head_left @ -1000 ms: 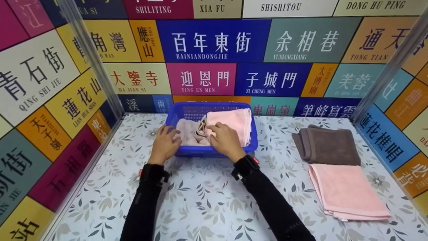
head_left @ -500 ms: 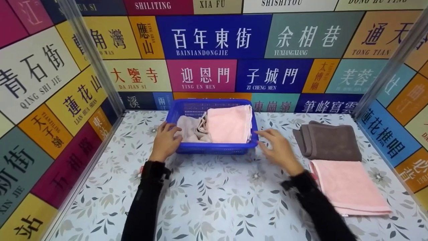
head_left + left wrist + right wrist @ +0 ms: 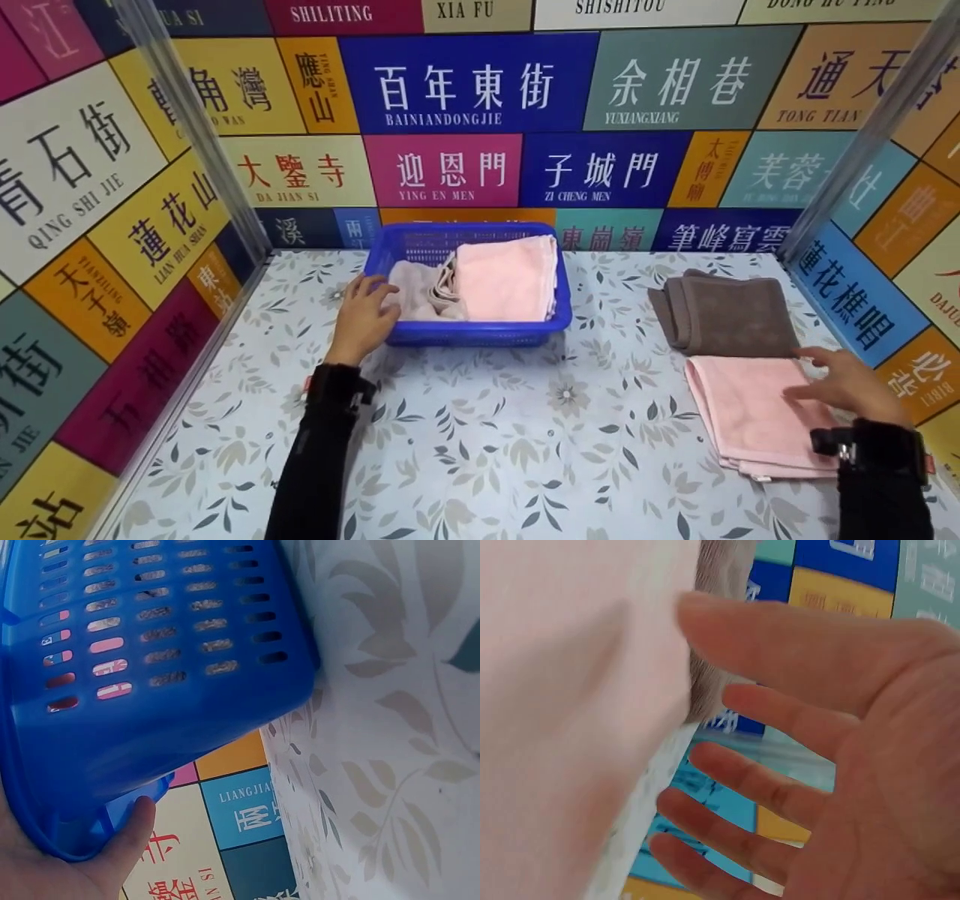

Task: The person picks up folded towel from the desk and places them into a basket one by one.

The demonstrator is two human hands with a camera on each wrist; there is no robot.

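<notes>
My left hand [image 3: 364,319] holds the left rim of a blue plastic basket [image 3: 472,328]; in the left wrist view, the thumb [image 3: 139,829] lies along the outside of the rim. Inside the basket sit a folded pink towel [image 3: 504,281] on the right and a crumpled pale greyish cloth [image 3: 411,289] on the left. On the far right, my right hand [image 3: 855,386] hovers over a second folded pink towel [image 3: 742,405], its right part hidden by the hand. The right wrist view shows the fingers [image 3: 757,784] spread, nothing between them and the thumb.
Behind the pink towel lies a folded brown towel [image 3: 739,311], touching or nearly touching its back edge. The table [image 3: 480,435] has a leaf-patterned cover. Sign-printed panels [image 3: 465,82] with metal corner posts wall in the back and both sides.
My right hand has left the pink towel in the basket and swung right, past the basket's right end, to the pink towel on the table. The left hand has stayed at the rim.
</notes>
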